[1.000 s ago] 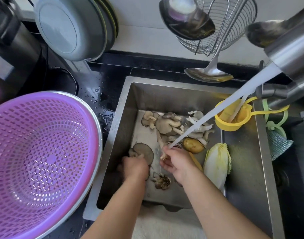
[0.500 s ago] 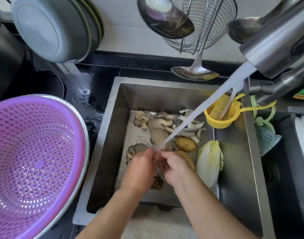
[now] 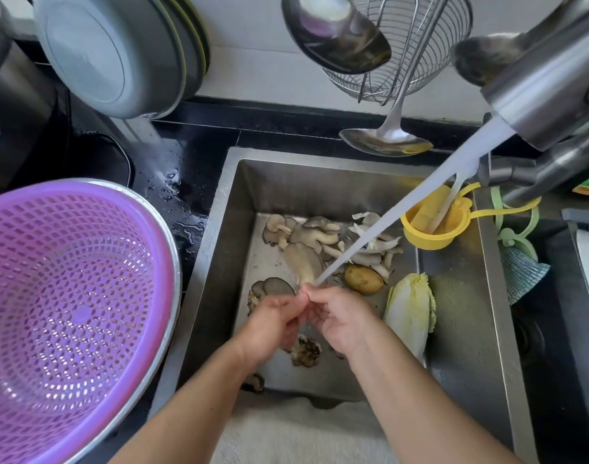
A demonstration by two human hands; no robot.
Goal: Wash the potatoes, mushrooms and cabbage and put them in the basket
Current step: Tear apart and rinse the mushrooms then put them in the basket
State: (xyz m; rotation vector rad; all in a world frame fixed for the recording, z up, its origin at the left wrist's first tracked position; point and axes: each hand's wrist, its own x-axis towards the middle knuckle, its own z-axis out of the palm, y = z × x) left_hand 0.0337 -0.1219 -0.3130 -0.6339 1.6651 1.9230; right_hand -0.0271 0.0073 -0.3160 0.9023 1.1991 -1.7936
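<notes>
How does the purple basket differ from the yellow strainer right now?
The purple basket sits on the counter left of the sink; the yellow strainer hangs at the sink's far right corner. The purple basket looks much larger. Faucet water runs into the yellow strainer, none into the purple basket. Both are perforated and hold no vegetables.

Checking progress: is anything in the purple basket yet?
No, the purple basket holds nothing; mushrooms, potato and cabbage lie in the sink.

No legible text, label, brand or number anywhere in view.
</notes>
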